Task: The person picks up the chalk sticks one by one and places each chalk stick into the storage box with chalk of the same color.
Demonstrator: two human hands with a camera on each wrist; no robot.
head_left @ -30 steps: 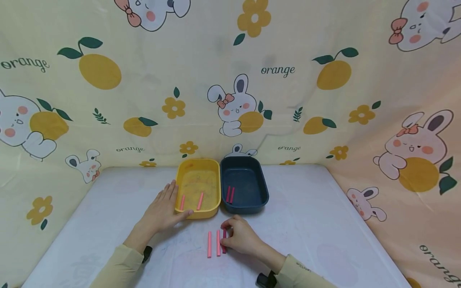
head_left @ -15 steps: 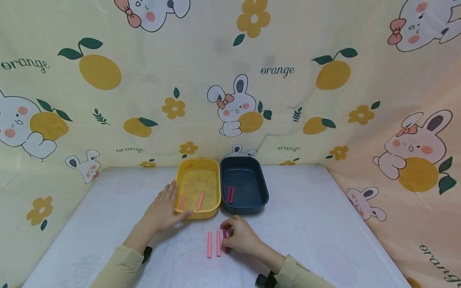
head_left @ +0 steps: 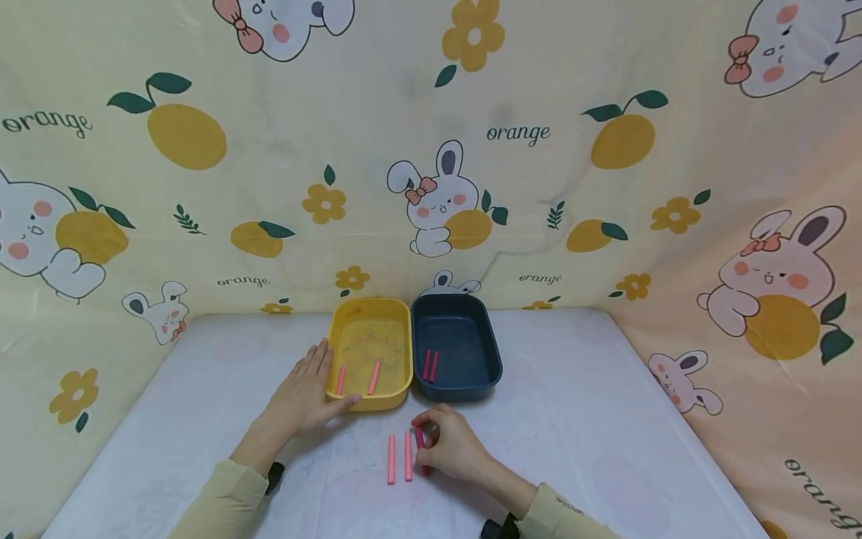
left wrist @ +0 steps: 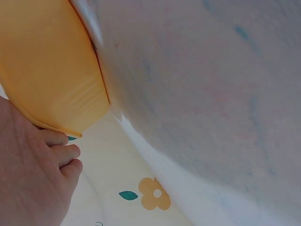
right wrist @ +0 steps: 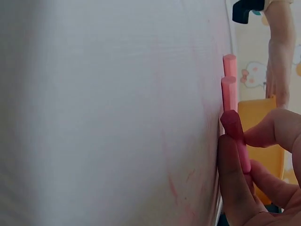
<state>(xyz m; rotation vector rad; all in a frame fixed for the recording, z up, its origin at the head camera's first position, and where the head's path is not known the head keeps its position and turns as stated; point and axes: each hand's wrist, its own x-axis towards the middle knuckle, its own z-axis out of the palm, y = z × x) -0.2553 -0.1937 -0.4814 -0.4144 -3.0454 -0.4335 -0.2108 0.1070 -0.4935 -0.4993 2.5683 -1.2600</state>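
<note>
My right hand [head_left: 450, 443] pinches a dark pink crayon [right wrist: 233, 123] between thumb and fingers, low over the white table in front of the bins. Just left of it lie two light pink crayons, one [head_left: 408, 457] beside the other [head_left: 391, 460], roughly parallel. My left hand [head_left: 304, 391] rests along the left side of the yellow bin [head_left: 372, 403], fingers straight and thumb at its front rim. Inside that bin are two light pink crayons [head_left: 373, 378]. The dark blue bin [head_left: 465, 393], right beside it, has two darker pink crayons [head_left: 434, 367] near its front left.
A white cloth [head_left: 592, 434] with faint coloured smudges covers the table. Behind and at both sides hangs a cream sheet [head_left: 364, 120] printed with rabbits and oranges. The bins stand side by side near the table's back edge.
The dark pink crayon in my right hand has tilted, its near end swinging a little to the right. The left hand, the bins and the other crayons stay where they were.
</note>
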